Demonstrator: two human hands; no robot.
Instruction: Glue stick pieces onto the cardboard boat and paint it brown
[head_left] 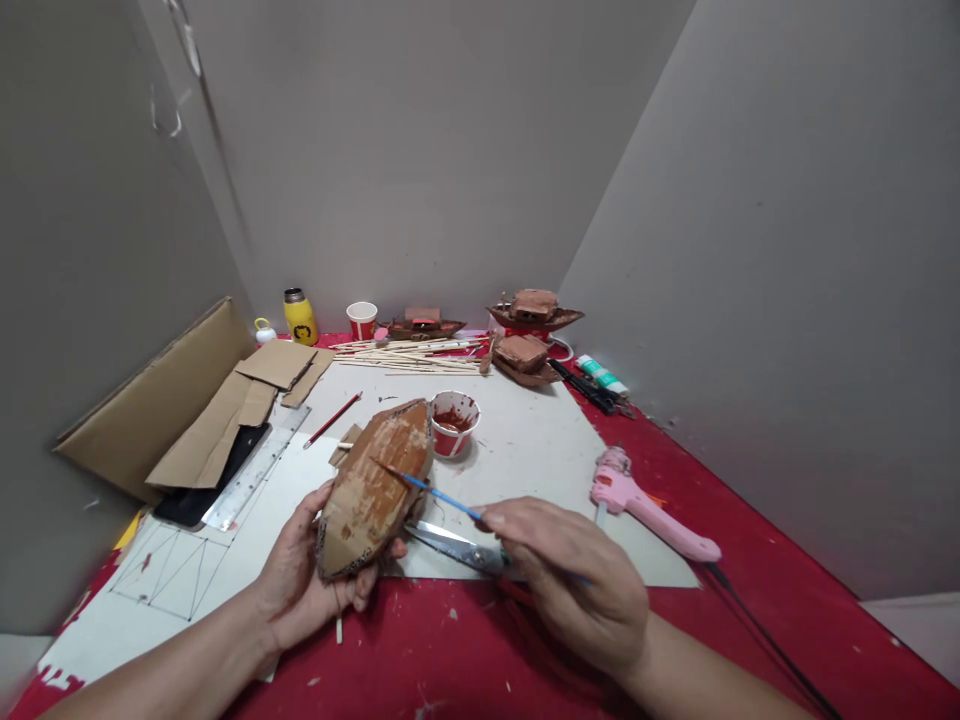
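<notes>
My left hand (319, 570) is closed around the lower end of a cardboard model boat (379, 480), holding it tilted with its flat side toward me. Brown paint covers much of that side in patches; bare cardboard shows at the near end. Between the fingers of my right hand (570, 575) is a thin blue paintbrush (442, 497), its tip touching the boat's painted surface. Just behind the boat stands a paper cup (454, 425) with brown paint inside. Scissors (457, 548) lie below the brush, their handles partly hidden by my right hand.
Brown model boats (534, 308) and wooden sticks (412, 355) lie at the back, near a yellow bottle (300, 318). Cardboard pieces (214, 420), a clear ruler (255, 470) and a pencil (333, 420) are left. A pink glue gun (652, 510) with its cord lies right.
</notes>
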